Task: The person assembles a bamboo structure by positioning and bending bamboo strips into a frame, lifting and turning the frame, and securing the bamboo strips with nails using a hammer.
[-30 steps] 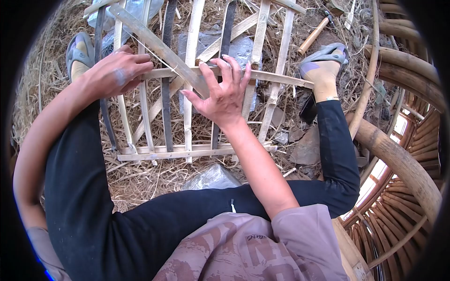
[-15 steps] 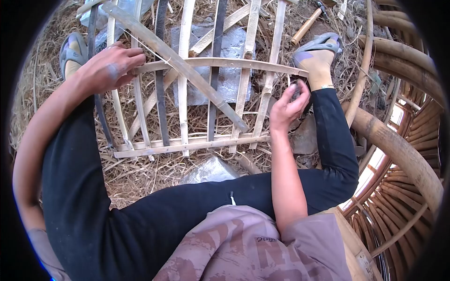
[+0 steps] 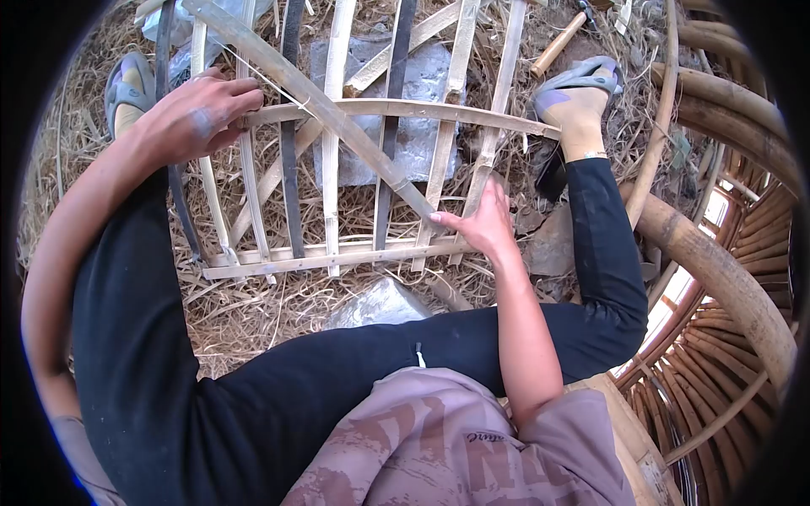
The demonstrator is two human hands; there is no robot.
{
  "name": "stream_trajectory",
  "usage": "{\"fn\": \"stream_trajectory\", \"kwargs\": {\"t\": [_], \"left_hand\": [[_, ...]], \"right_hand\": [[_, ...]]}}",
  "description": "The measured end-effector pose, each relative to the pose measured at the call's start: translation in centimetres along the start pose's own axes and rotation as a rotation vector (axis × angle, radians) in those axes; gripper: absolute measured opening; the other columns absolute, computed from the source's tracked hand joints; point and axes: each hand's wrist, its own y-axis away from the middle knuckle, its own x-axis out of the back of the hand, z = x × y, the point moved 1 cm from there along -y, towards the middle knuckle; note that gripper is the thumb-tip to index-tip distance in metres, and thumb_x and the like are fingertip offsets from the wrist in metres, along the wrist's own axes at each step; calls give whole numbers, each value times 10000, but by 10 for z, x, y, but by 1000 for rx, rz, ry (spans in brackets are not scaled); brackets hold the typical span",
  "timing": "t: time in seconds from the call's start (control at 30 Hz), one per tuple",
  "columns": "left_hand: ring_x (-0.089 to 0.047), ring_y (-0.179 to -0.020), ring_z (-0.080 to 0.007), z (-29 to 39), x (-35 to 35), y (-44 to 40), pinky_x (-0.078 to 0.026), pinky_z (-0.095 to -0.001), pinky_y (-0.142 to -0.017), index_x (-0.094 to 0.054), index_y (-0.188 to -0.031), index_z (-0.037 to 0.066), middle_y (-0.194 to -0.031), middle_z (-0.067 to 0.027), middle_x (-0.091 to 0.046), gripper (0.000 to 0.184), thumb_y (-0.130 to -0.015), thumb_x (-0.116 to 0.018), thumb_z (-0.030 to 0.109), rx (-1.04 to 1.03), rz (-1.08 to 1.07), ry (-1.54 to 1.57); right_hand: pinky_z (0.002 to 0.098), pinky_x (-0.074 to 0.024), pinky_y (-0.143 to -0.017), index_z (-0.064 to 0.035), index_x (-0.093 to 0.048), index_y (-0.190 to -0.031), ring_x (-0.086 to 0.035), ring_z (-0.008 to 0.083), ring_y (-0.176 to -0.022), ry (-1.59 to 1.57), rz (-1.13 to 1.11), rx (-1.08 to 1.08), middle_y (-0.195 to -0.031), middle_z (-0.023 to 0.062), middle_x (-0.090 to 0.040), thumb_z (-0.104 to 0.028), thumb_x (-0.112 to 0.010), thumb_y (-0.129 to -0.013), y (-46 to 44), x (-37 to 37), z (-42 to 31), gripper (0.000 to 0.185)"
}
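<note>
My left hand is closed around the left end of a curved bamboo strip, which lies across a lattice of upright pale and dark slats. The strip's far end reaches my right ankle. My right hand is at the lattice's lower right, thumb stretched out to the lower end of a diagonal bamboo strip. Its fingers are extended beside the rightmost slat. A pale bottom crosspiece joins the slats' lower ends.
Dry straw and shavings cover the ground. A flat grey block lies beneath the lattice, another block nearer me. A wooden-handled hammer lies at the upper right. Thick bamboo poles stand along the right, and a plastic bag lies upper left.
My right hand has moved down and left, from near the curved strip's right end to the diagonal strip's lower end, its fingers spreading. My left hand stays on the curved strip.
</note>
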Motion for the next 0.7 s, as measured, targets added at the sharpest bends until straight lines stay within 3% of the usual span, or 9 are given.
{"fn": "stream_trajectory", "kwargs": {"t": [0.2,0.5,0.6,0.7], "left_hand": [[-621,-887,-347,-3,-2,0,-454,-451,-906,-547,-1015,41,-939,-117,-580,397,-678,-754,10,-2,19,29],[-603,-895,-380,-5,-1,-3,-461,-465,-855,-503,-944,40,-930,-133,-563,354,-675,-730,4,-21,15,59],[-599,-906,-386,-6,-2,-2,-458,-470,-849,-501,-943,40,-934,-136,-562,349,-678,-727,5,-18,3,68],[-612,-909,-390,-2,4,-2,-468,-486,-835,-508,-959,32,-947,-146,-571,319,-713,-710,5,-18,-2,73]], "right_hand": [[573,-355,-1141,87,-304,-1516,-388,391,-1427,8,-12,2,-1529,253,-409,-605,-935,-543,-5,-3,3,1351],[558,-359,-1149,95,-293,-1519,-401,384,-1421,-19,-23,22,-1532,256,-407,-597,-939,-540,-6,0,4,1362],[528,-357,-1166,104,-273,-1523,-384,386,-1437,16,-59,13,-1559,262,-370,-618,-923,-561,-6,3,1,1367],[475,-378,-1169,121,-303,-1505,-447,387,-1401,69,-54,43,-1521,275,-428,-626,-905,-597,-4,8,0,1321]]}}
